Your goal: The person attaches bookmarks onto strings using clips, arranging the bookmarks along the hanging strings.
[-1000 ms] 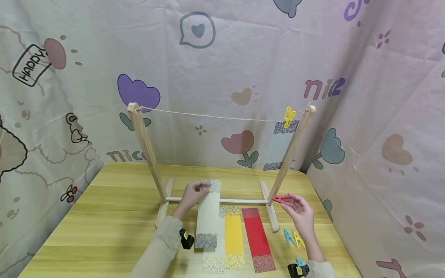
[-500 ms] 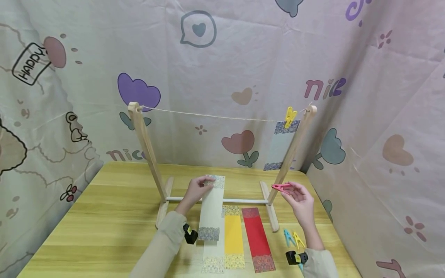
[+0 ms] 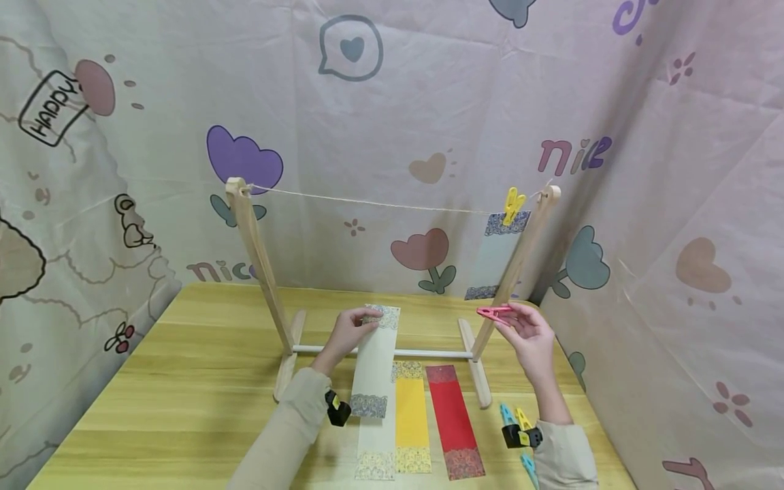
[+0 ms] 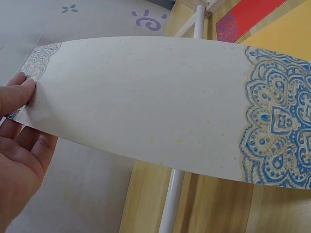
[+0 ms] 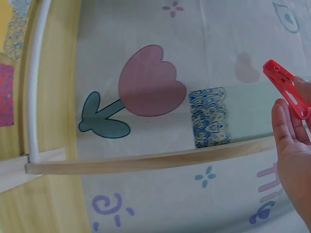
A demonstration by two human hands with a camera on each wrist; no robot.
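Note:
My left hand (image 3: 350,335) pinches the top end of a white bookmark (image 3: 373,367) with blue-and-gold lace bands at both ends. In the left wrist view that bookmark (image 4: 146,102) bows slightly, thumb on one face and fingers behind. Near the right post, my right hand (image 3: 530,339) pinches a red clothespin (image 3: 492,313) by one end; the right wrist view shows the clothespin (image 5: 285,87) between thumb and fingers. A string (image 3: 367,201) spans two wooden posts. By its right end a yellow clothespin (image 3: 513,205) holds a pale blue bookmark (image 3: 493,262).
On the table (image 3: 165,381) lie a yellow bookmark (image 3: 412,415), a red bookmark (image 3: 455,418) and another pale bookmark (image 3: 376,452), partly under the raised one. Several loose clothespins, including a blue clothespin (image 3: 529,468), lie at the right. A white rod (image 3: 429,353) joins the stand's feet.
The left hand has lifted the white bookmark up and a little to the right. My right hand has risen along the right post with the red clothespin.

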